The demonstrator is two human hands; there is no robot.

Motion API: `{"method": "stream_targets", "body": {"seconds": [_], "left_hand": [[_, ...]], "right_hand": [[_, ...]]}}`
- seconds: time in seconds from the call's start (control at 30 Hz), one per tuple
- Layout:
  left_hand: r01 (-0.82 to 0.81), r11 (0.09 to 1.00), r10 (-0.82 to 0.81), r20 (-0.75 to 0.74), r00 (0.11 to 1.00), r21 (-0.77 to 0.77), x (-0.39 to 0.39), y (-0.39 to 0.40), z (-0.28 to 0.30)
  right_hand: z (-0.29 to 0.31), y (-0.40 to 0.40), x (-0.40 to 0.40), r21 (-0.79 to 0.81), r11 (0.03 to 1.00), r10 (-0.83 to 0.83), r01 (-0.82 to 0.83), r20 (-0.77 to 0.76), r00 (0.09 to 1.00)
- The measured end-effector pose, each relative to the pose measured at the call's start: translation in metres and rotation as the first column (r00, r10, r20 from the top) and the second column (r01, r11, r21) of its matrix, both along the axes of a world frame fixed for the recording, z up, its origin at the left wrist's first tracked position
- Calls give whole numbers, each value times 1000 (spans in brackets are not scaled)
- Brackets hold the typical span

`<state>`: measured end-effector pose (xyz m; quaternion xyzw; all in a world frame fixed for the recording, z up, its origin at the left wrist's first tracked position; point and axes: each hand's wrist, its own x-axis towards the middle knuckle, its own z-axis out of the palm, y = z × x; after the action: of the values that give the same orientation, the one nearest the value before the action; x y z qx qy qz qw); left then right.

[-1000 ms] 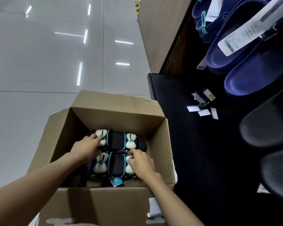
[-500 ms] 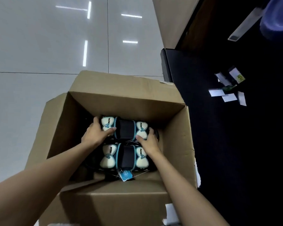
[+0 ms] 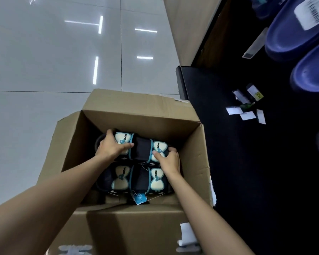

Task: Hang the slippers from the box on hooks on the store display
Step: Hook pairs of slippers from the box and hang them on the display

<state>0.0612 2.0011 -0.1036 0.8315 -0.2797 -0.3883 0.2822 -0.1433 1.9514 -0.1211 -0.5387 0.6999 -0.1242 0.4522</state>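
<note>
An open cardboard box [image 3: 107, 116] stands on the floor below me. Inside lie two dark slipper pairs with cream bows and teal trim. My left hand [image 3: 111, 147] grips the left end of the far slipper pair [image 3: 141, 149], and my right hand [image 3: 168, 160] grips its right end. The near slipper pair [image 3: 139, 179] lies closer to me, with a blue tag [image 3: 139, 197] at its front edge. Blue slippers [image 3: 293, 35] hang on the store display at the upper right; no hook shows.
A black display base [image 3: 238, 162] runs along the box's right side, with several small paper labels [image 3: 247, 107] lying on it. A tan side panel [image 3: 188, 28] rises at the top. Glossy white floor tiles [image 3: 53, 61] spread to the left.
Both hands moved from between the two pairs to the ends of the far pair and closed on it. The camera tilted, bringing the hanging blue slippers back into view.
</note>
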Motion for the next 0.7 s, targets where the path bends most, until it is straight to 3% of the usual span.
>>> {"method": "stream_targets", "body": {"seconds": [0.33, 0.7], "left_hand": [[57, 990, -55, 18, 998, -129, -4, 22, 77], [93, 955, -87, 34, 996, -281, -1, 44, 167]], "right_hand": [[74, 18, -9, -83, 996, -21, 22, 17, 1000], [126, 13, -16, -172, 985, 7, 25, 184, 983]]}}
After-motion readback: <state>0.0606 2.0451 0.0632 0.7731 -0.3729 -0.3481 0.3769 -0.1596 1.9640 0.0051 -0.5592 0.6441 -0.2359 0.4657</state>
